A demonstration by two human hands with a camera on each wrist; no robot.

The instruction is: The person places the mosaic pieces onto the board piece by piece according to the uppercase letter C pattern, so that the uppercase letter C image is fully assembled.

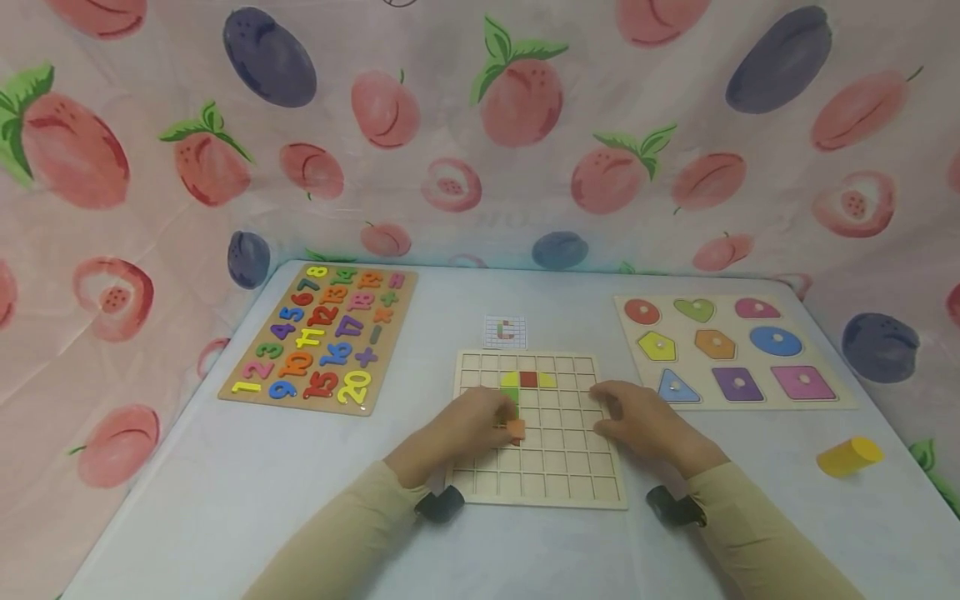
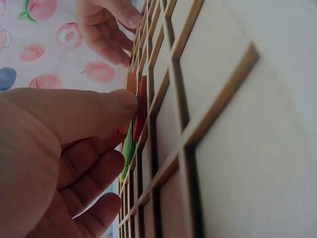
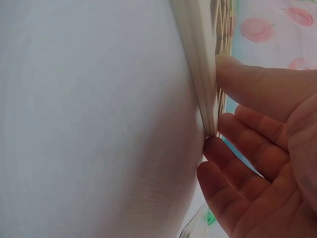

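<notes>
A wooden grid board (image 1: 567, 483) lies on the table. My left hand (image 1: 471, 421) is over its left half and pinches an orange square tile (image 1: 515, 429) between thumb and fingers. Close by is a red tile (image 2: 140, 111), partly hidden in the head view. Green tiles (image 1: 510, 395) sit in the grid, partly behind the hand. Farther up lie a red square tile (image 1: 528, 379) and, on either side, a yellow tile (image 1: 547, 381) and another yellow one. At the board's right edge, my right hand (image 1: 637, 417) touches it with thumb and fingertips, the fingers loosely bent.
A small pattern card (image 1: 506, 332) lies behind the grid board. The number puzzle board (image 1: 386, 350) is at the left, the shape puzzle board (image 1: 645, 367) at the right. A yellow cylinder (image 1: 847, 457) lies at the far right. Fruit-patterned cloth (image 1: 450, 108) hangs behind the table.
</notes>
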